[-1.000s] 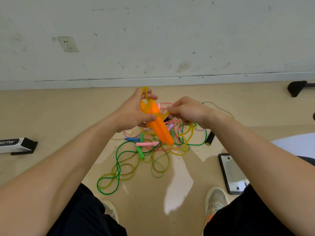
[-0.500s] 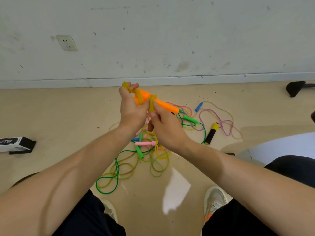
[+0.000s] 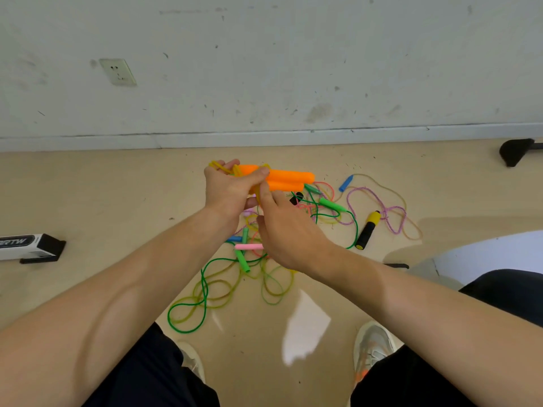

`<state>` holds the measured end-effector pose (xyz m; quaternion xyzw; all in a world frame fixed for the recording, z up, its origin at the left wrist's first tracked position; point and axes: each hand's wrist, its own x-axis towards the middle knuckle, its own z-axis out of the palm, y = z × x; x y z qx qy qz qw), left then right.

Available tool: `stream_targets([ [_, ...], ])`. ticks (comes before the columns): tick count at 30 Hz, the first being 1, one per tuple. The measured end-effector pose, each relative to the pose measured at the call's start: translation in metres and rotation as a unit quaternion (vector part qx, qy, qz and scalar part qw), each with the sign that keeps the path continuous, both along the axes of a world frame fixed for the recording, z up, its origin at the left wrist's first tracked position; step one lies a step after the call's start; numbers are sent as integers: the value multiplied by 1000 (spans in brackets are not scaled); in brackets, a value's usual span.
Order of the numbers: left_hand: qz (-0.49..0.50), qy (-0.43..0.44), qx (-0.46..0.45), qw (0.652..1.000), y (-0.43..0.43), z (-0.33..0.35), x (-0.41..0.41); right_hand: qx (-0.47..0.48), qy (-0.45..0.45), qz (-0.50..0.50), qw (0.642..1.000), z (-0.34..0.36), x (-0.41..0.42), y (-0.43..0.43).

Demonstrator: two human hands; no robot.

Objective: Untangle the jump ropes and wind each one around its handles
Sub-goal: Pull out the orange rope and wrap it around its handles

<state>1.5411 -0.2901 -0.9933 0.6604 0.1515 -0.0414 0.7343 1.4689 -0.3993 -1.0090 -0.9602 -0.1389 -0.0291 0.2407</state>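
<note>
A: Nearest, loose loops of green rope [image 3: 202, 289] on the floor, tangled with other ropes. Just beyond, right hand [image 3: 289, 230], fingers bent, index tip up against the orange handles [image 3: 289, 179]. Pinching the yellow rope [image 3: 219, 165]? Cannot tell, hidden behind the hand.

B: Left hand [image 3: 227, 192] wrapped firmly around both handles, thumb across, above the pile. Better to lay each turn flat beside the last, pull gently, free yellow slack from the green first. Farther right, blue handle [image 3: 346, 183] on the floor.
</note>
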Motion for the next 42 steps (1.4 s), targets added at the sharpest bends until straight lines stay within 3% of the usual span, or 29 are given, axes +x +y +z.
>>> stream_targets([
  [3, 19, 10, -32, 999, 5, 4, 7, 114, -2, 10, 993, -1, -5, 2],
  [6, 25, 24, -78, 996, 9, 13, 12, 236, 52, -64, 968, -4, -2, -2],
  [12, -48, 38, -104, 993, 17, 21, 10, 230, 157, -58, 959, -10, 25, -42],
  [16, -131, 45, -84, 987, 22, 26, 9, 184, 163, -74, 967, -9, 35, -67],
  [20, -255, 23, 3, 967, 26, 32, 6, 91, 174, -64, 979, -4, 42, -81],
  [26, -347, -44, 195, 916, 23, 24, -4, 191, 223, -52, 955, 11, 49, -84],
  [29, -336, -76, 268, 899, 22, 19, -3, 326, 306, -73, 892, 20, 48, -75],
  [32, -292, -106, 288, 906, 27, 20, 4, 430, 365, -96, 820, 27, 41, -70],
  [34, -268, -136, 306, 903, 30, 18, 8, 416, 363, -88, 829, 33, 34, -65],
  [36, -246, -182, 370, 877, 30, 16, 10, 417, 334, -96, 840, 36, 28, -55],
  [38, -204, -214, 410, 863, 25, 13, 10, 478, 299, -119, 817, 38, 22, -41],
  [42, -102, -215, 345, 908, 21, 6, 15, 552, 287, -119, 774, 31, 9, -23],
])
